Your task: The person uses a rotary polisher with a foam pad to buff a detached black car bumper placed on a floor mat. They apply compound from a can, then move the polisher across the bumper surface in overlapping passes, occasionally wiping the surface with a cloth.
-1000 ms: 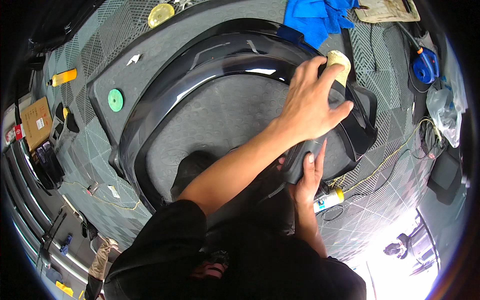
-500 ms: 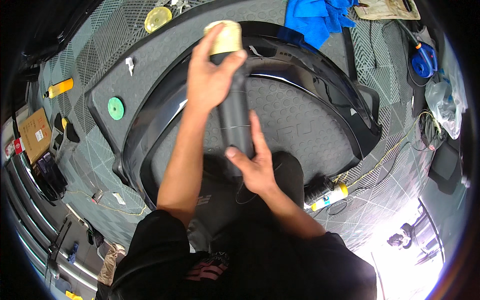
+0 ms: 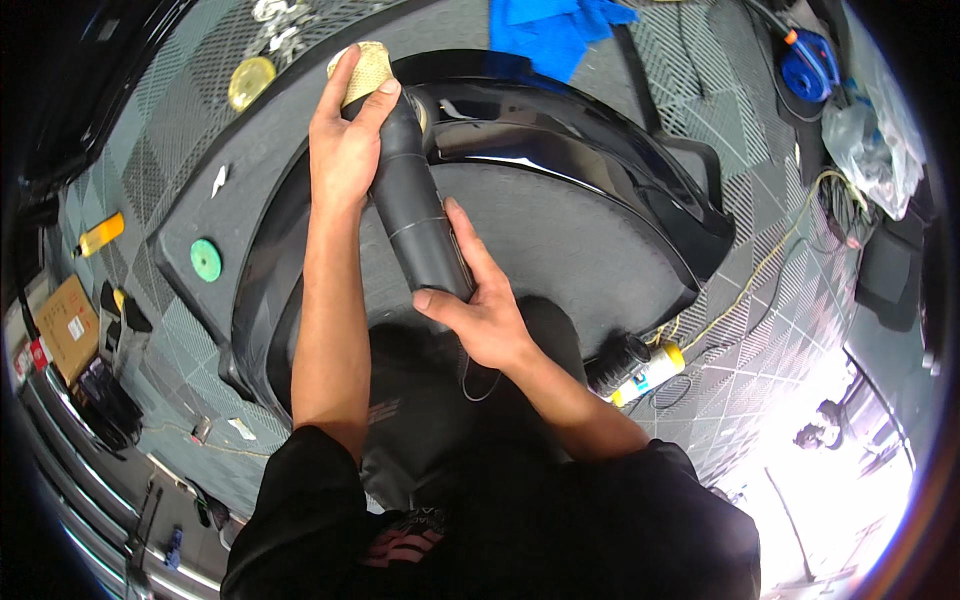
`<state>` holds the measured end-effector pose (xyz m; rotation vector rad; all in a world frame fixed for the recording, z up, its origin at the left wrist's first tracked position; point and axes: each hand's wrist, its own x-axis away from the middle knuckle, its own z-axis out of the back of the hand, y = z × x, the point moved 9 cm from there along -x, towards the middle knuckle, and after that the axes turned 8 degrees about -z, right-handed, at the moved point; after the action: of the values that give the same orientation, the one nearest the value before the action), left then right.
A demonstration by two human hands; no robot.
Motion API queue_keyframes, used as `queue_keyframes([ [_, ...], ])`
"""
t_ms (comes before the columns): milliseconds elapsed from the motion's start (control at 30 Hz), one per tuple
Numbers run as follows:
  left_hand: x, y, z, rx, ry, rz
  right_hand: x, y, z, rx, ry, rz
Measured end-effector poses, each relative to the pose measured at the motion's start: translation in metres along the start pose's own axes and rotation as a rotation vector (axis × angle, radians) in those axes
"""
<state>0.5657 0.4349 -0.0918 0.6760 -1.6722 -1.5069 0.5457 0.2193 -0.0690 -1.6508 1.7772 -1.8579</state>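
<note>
Both hands hold a long black power polisher (image 3: 425,225), tilted so its far end points up and left. My left hand (image 3: 343,150) wraps the far end, its thumb and fingers on a pale yellow textured cover (image 3: 370,72) over the head. Around the near end of the body my right hand (image 3: 490,315) is closed, with a thin cord loop hanging below it. The polishing face is hidden. Beneath the polisher lies a glossy black curved car body panel (image 3: 590,125), arching across a dark rubber mat (image 3: 560,215).
A blue cloth (image 3: 545,30) lies beyond the panel. Round yellow (image 3: 251,83) and green pads (image 3: 206,260) lie at left, near an orange bottle (image 3: 100,235). Right of my knee is a yellow-and-white bottle (image 3: 650,375); a blue cord reel (image 3: 808,72) and cables lie farther right.
The polisher has swung so its head points further left, both hands still on it. The view has shifted, and the surroundings appear moved slightly left.
</note>
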Motion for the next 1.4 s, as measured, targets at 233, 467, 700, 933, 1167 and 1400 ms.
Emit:
queue_keyframes([
  [233,0.016,-0.015,-0.103,-0.269,-0.174,-0.156,0.041,0.014,0.075,-0.256,0.128,-0.099],
  [467,0.071,-0.019,-0.215,-0.335,-0.315,-0.234,0.092,0.025,0.143,-0.491,0.229,-0.103],
  [700,0.125,-0.019,-0.305,-0.437,-0.465,-0.162,0.134,0.038,0.195,-0.574,0.393,-0.054],
  [933,0.15,-0.03,-0.37,-0.425,-0.69,-0.173,0.157,0.036,0.232,-0.663,0.517,0.005],
  [1167,0.144,-0.046,-0.399,-0.376,-0.804,-0.044,0.155,0.023,0.251,-0.641,0.598,0.009],
  [1400,0.135,-0.035,-0.35,-0.355,-0.706,-0.127,0.141,0.049,0.216,-0.6,0.534,-0.025],
])
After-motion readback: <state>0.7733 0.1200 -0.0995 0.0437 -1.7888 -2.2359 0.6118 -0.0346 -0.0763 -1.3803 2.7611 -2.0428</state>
